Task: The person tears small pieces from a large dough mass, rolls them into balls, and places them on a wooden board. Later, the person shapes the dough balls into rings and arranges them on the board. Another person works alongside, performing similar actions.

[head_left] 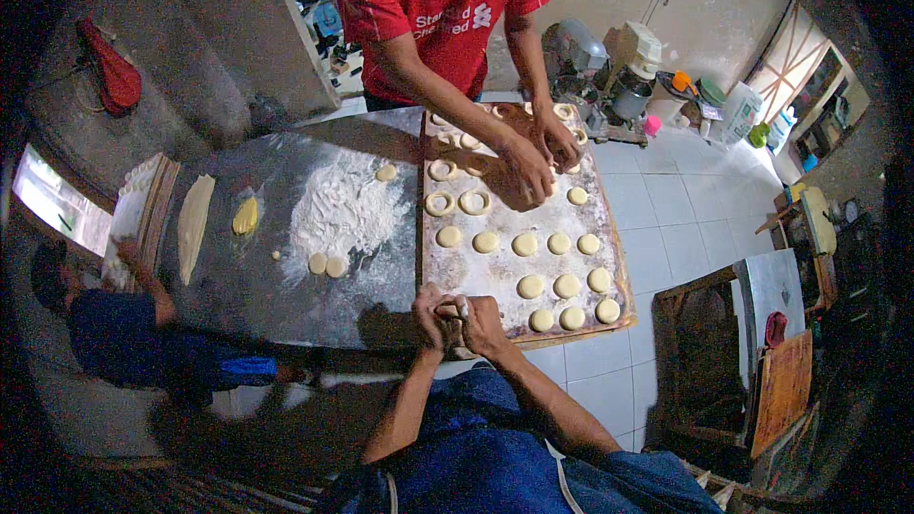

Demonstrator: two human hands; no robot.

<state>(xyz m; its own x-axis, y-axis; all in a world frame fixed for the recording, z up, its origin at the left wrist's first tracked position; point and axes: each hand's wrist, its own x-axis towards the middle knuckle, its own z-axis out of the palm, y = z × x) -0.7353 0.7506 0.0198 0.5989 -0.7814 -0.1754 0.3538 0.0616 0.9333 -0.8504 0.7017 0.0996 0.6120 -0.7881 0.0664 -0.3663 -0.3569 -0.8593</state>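
Observation:
My left hand [430, 316] and my right hand [486, 326] meet at the near edge of a floured wooden board [457, 271]. Their fingers are curled in and pressed together, hiding whatever is between them; a small pale spot shows there. Beyond them, flat round dough pieces [524, 245] lie in loose rows on the board. Farther back are dough rings [474, 202] with open centres. Across the table, a co-worker in a red shirt [447, 0] bends over the board, and that person's hands [526, 171] are down among the far dough pieces.
Left of the board, a dark table [381, 257] holds a flour heap [333, 205], a yellow lump [246, 216] and a long dough strip [195, 228]. Another person [124, 338] is at the far left. A mixer [579, 48] and a wooden frame [705, 362] stand to the right.

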